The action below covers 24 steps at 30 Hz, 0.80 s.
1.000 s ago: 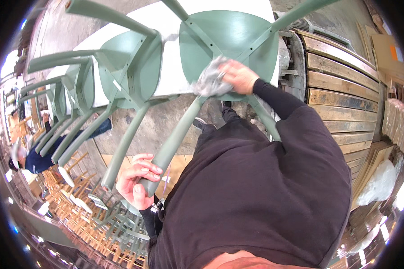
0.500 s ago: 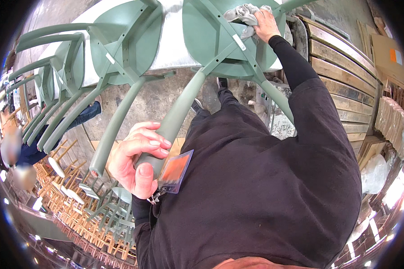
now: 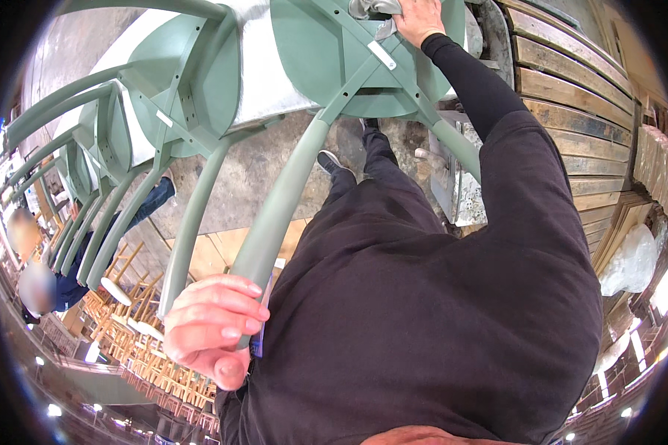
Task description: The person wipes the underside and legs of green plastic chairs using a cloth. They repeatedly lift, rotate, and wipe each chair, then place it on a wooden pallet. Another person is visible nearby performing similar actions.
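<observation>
An upside-down green chair (image 3: 304,52) is in front of me, with its seat underside, crossed braces and a small white label facing up. My left hand (image 3: 217,322) is closed around the tip of its near left leg (image 3: 286,200), fingers curled over the top. At the far side of the seat, my right hand (image 3: 421,22) grips a crumpled grey-white cloth (image 3: 376,9), pressed against the underside beside the crossed braces. Part of that cloth is cut off by the picture's upper edge. The chair's near right leg (image 3: 456,152) passes beneath my right arm.
More upturned green chairs (image 3: 182,81) line up to the left on a white surface (image 3: 263,78). Wooden slats (image 3: 571,119) stand at the right. Two people (image 3: 59,285) are at the far left, near stacked wooden stools (image 3: 152,356). Clear plastic wrap (image 3: 634,259) hangs at the right.
The whole view has shifted, so the chairs sit higher and further left. My left hand appears lower with the leg tip, and the orange badge beside it is now mostly hidden.
</observation>
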Tool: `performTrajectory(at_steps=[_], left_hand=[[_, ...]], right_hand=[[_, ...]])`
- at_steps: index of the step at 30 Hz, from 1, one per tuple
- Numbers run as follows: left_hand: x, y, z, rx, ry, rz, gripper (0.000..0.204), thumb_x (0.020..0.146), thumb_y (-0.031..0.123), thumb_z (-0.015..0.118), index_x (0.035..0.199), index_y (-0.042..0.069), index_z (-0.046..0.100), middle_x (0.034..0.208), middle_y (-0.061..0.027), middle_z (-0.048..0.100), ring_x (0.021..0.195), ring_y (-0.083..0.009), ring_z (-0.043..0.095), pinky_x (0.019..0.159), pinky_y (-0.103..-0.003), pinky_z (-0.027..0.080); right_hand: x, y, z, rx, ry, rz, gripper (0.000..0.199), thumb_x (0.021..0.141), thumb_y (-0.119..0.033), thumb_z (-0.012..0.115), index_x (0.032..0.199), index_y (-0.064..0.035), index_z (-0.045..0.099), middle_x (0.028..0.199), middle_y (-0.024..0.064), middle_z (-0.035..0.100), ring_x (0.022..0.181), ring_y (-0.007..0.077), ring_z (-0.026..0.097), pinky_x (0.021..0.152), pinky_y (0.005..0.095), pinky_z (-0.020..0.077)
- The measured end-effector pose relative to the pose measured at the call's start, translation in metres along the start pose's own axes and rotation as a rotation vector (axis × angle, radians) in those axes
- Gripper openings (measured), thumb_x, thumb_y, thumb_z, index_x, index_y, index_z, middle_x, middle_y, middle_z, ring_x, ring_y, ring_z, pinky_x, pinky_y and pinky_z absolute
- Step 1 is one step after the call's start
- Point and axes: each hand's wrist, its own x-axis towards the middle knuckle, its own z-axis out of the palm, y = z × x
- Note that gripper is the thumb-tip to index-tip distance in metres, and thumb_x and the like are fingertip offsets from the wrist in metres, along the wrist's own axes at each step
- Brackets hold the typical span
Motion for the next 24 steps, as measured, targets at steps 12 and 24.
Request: performTrajectory(at_steps=[12,24], left_hand=[[0.074,0.059,0.027,0.168,0.080,-0.144,0.036,0.098,0.040,0.065,0.089,0.009,0.050,0.066,-0.0028,0.060,0.052,-0.0182,0.064,0.057,-0.036,0.056],[0.132,0.080,0.022,0.057,-0.013,-0.194,0.022,0.100,0.023,0.056,0.091,0.004,0.050,0.070,-0.0131,0.061,0.056,-0.0277,0.065,0.057,-0.046,0.057]], right_hand=[[0.018,0.008,-0.017,0.103,0.038,0.003,0.043,0.077,-0.018,0.064,0.117,-0.0039,0.055,0.121,0.0234,0.052,0.121,0.0439,0.048,0.108,0.0574,0.0352],[0.032,0.009,-0.035,0.168,-0.141,0.116,0.045,0.080,-0.026,0.073,0.121,-0.0121,0.061,0.133,0.0172,0.054,0.132,0.0381,0.048,0.118,0.0553,0.0273]])
